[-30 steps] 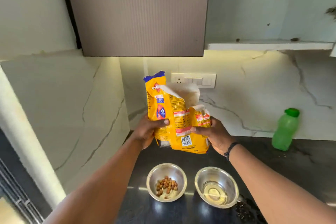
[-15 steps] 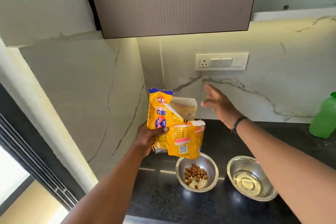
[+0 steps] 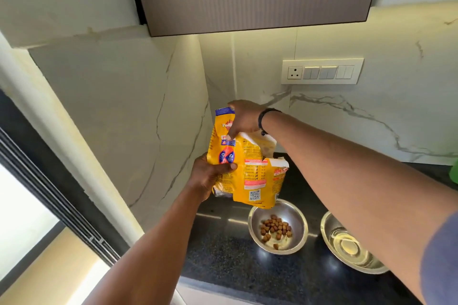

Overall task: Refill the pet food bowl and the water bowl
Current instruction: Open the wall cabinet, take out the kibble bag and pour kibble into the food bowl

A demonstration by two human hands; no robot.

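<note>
Green bottle: cut off by the right edge of the frame; only a sliver of green shows.
Water bowl: far rim and right side hidden behind the right forearm; how much water it holds cannot be told.
Food bowl: upper rim covered by the bottom of the yellow food bag.
Bag print: brand name partly hidden under the right hand; small text too fine to read.
Bag mouth: whether open or folded cannot be told.
Left hand: fingers behind the bag hidden.
Window: cut off at the left edge, overexposed.
</note>
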